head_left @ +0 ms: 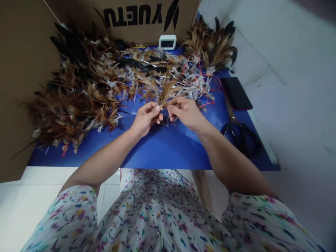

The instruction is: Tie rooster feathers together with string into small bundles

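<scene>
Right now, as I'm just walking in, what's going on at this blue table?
A person is handling feathers. The left hand pinches the base of a small brown feather bunch; the right hand is up against it, though whether it grips too is hard to tell. Loose feathers lie beyond the hands on the blue table, with a large feather heap to the left. Black-handled scissors lie on the right.

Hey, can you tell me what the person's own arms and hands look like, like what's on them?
The left hand and right hand are bare, without gloves. No watch or bracelet shows on either wrist. Both forearms are uncovered; the loose white sleeves end around the elbows and carry small scattered marks in purple, pink, green, blue and yellow.
</scene>
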`<state>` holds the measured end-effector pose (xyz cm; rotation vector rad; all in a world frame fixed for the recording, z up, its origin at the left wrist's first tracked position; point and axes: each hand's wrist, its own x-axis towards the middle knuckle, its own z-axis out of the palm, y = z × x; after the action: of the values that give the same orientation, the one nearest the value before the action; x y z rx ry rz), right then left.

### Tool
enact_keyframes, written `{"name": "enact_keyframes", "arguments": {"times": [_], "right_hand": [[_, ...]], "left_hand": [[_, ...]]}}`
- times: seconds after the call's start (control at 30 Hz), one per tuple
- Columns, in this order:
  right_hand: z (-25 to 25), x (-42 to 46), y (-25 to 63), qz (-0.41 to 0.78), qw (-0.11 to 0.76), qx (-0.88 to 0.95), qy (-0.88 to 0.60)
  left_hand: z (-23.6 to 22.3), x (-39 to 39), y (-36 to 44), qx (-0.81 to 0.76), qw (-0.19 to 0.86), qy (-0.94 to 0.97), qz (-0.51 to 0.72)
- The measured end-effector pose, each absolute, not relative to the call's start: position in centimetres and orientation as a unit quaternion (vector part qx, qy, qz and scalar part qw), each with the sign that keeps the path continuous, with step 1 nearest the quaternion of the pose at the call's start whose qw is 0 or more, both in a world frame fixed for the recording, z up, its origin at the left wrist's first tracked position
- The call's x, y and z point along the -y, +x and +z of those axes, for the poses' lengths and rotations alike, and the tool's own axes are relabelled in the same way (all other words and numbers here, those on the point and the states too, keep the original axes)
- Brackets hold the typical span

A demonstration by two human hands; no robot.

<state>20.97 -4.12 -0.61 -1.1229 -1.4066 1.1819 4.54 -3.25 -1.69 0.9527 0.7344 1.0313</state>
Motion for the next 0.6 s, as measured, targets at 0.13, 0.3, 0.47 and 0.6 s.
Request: {"name": "enact_keyframes", "arguments": {"times": [0.13,0.3,0.47,0.6], "right_hand": [[-0.81,4.17,20.96,0.463,0.459,0.592,-0.474],[-0.82,4.17,20.86,0.461,0.445,0.588,-0.494],[-0.65,4.33,20.78,0.469,0.429,0.591,-0.496],[-0.49,4.43,20.98,0.451,0.401,0.615,-0.508]], "left_hand": [[-1.71,3.29,4.63,-0.339,0.689,0.445,0.461],[-1.96,3.24,4.54,-0.331,0.673,0.461,0.474],[-2.17,3.15,4.43,-0.329,0.659,0.479,0.478],[-2.30,3.20,4.51,-0.346,0.643,0.497,0.468]]}}
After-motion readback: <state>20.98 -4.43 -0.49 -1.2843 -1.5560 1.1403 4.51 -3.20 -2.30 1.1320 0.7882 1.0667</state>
